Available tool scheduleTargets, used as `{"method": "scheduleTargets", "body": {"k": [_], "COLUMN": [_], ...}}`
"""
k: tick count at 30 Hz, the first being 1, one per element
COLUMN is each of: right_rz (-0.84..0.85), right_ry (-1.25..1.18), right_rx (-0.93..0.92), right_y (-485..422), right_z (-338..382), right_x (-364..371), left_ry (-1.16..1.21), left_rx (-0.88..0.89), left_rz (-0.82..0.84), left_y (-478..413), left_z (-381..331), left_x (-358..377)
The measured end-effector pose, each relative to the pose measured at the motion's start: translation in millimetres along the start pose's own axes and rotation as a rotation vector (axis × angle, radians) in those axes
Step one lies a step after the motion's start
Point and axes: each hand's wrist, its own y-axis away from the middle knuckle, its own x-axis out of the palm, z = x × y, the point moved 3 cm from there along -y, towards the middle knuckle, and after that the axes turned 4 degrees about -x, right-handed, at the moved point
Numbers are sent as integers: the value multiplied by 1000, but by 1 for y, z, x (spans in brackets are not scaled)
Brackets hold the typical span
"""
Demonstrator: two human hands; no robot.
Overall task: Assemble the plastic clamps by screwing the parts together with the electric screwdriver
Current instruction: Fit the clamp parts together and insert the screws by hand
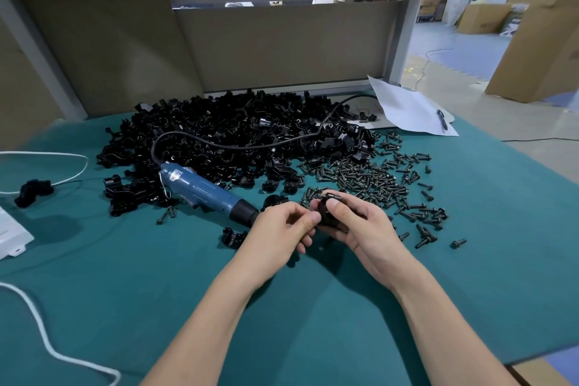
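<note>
Black clamp (326, 212) pinched in left hand (275, 226), gripped by right hand (363, 226); screwdriver (205, 192) just left, lies nose-first toward left hand, the nearer.

Even bright light, soft shadows, perhaps slight blur, edges bowed.

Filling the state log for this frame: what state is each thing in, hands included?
Left hand: pinches clamp.
Right hand: grips clamp.
Clamp: held, screw sitting in its top.
Screwdriver: lying on table, unheld, corded.
Clamp parts: loose heap.
Screws: scattered loose.
Pen: lying on paper.
</note>
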Motion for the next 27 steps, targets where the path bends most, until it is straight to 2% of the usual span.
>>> {"method": "scheduleTargets", "body": {"k": [4,8,10,15,21,24,27], "right_rz": [-8,-14,-28,-40,-25,-25,-31], "right_ry": [-93,-121,-138,-107,13,24,-53], "right_rx": [36,97,101,41,3,11,39], "right_y": [0,-1,-1,0,1,1,1], "right_z": [1,1,1,2,2,3,4], "right_x": [1,1,1,0,0,2,2], "left_ry": [-64,-277,-295,-70,-68,-38,-66], "left_rx": [72,220,254,99,-7,-12,59], "left_rz": [-18,-28,-43,-5,27,40,1], "left_y": [-1,0,1,0,1,0,0], "left_z": [1,1,0,0,0,1,1], "left_x": [0,-2,-3,-2,-2,-3,-3]}}
